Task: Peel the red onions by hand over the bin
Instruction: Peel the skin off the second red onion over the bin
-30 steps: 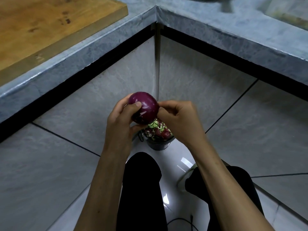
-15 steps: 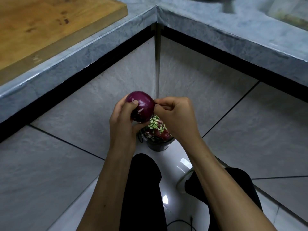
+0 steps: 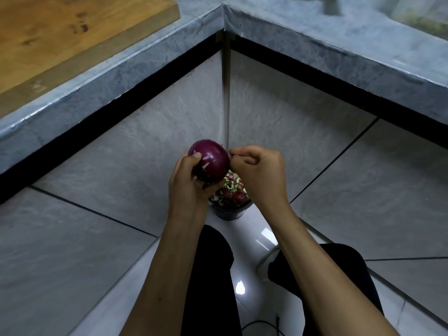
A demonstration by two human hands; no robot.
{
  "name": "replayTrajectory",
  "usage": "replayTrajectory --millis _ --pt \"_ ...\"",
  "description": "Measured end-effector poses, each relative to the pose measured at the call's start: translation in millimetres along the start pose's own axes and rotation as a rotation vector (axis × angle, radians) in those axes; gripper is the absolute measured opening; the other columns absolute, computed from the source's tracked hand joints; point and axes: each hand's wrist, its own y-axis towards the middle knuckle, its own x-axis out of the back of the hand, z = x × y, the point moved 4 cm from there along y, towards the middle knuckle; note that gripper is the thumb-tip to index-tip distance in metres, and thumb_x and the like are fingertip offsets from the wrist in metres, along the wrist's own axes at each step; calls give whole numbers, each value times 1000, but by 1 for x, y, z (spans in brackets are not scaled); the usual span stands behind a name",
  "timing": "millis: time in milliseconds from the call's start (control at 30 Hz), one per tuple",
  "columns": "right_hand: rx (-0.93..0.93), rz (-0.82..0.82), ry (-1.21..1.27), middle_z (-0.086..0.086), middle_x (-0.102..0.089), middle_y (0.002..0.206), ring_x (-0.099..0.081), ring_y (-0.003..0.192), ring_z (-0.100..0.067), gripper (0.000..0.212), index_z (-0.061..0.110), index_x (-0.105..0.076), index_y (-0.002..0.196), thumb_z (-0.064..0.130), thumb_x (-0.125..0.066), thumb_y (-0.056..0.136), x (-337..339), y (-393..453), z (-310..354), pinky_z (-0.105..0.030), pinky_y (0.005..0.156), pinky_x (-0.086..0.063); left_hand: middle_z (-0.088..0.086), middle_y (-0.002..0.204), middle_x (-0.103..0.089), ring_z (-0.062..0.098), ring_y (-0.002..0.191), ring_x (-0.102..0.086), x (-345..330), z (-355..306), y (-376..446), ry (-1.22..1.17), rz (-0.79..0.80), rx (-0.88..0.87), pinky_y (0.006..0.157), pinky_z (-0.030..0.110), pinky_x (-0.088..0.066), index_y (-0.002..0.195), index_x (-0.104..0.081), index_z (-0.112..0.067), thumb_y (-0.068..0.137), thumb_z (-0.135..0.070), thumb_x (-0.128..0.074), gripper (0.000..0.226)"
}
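Observation:
A dark purple red onion (image 3: 211,159) is held above a small black bin (image 3: 229,211) on the floor. My left hand (image 3: 191,183) grips the onion from the left and below, thumb on its top. My right hand (image 3: 261,173) is curled beside the onion's right side, its fingertips pinching at the skin there. Vegetable scraps and purple peelings fill the bin, which is partly hidden behind both hands.
Grey stone counters (image 3: 339,42) meet in a corner above the tiled cabinet fronts. A wooden cutting board (image 3: 60,37) lies on the left counter. My black-trousered legs (image 3: 213,282) stand on glossy floor, with a dark cable (image 3: 261,326) near the bottom edge.
Both hands and the onion have drifted slightly left and up. The right fingertips have shifted along the onion's right side; the left thumb has slid up towards its top.

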Motion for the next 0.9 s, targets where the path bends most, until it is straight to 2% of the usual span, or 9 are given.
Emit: replayTrajectory --millis 133,233,333,400,467,567,600,700,900 --pt "-183 94 142 -4 -73 73 -73 67 -20 23 23 -67 81 2 -61 87 1 17 -21 -34 71 -61 13 110 -66 29 94 -68 -1 6 2 -180 31 161 64 34 -59 116 -64 -9 91 -25 -56 31" --pt "-170 125 -44 -8 -71 77 -71 63 -16 22 12 -66 77 0 -54 90 -4 37 -41 -27 62 -58 13 109 -66 26 83 -72 2 10 7 -236 17 209 64 34 -59 115 -65 -11 91 -27 -56 30" --pt "-124 210 -255 -5 -67 70 -60 57 -7 18 3 -69 77 6 -60 93 -16 55 -55 -14 56 -46 14 112 -65 28 86 -71 7 11 13 -258 -5 232 64 34 -60 114 -65 -11 91 -27 -57 29" --pt "-99 267 -355 -2 -64 69 -56 60 -8 19 6 -73 79 13 -63 94 -21 64 -62 -21 61 -46 15 112 -66 29 84 -73 9 11 16 -263 -6 233 65 35 -61 114 -66 -11 90 -27 -58 30" --pt "-93 305 -415 -12 -64 69 -53 61 -13 26 0 -71 78 15 -59 96 -24 71 -69 -30 61 -47 15 106 -69 28 78 -75 10 11 19 -270 0 226 68 36 -61 113 -66 -10 90 -26 -58 28" --pt "-97 303 -485 -10 -49 61 -42 55 -15 32 -6 -60 70 11 -54 97 -25 77 -80 -28 57 -38 14 101 -72 28 75 -76 10 9 22 -275 7 216 69 36 -62 112 -66 -10 91 -25 -58 27" --pt "-104 290 -484 -9 -52 62 -46 55 -17 30 -7 -60 70 9 -54 95 -24 79 -82 -29 58 -42 15 104 -70 28 74 -76 10 9 23 -274 6 215 69 36 -62 112 -65 -10 91 -25 -58 27" --pt "-99 243 -459 -20 -72 90 -68 83 -29 17 -7 -70 89 5 -58 92 -20 81 -84 -41 81 -57 15 114 -66 27 75 -77 10 9 25 -277 4 215 70 37 -62 114 -65 -11 91 -26 -59 28" --pt "-17 248 -290 -5 -74 102 -68 93 -14 22 8 -73 111 12 -57 96 -15 63 -53 -33 88 -56 17 109 -67 30 79 -76 9 7 19 -286 26 204 74 39 -62 108 -67 -8 92 -23 -57 25"
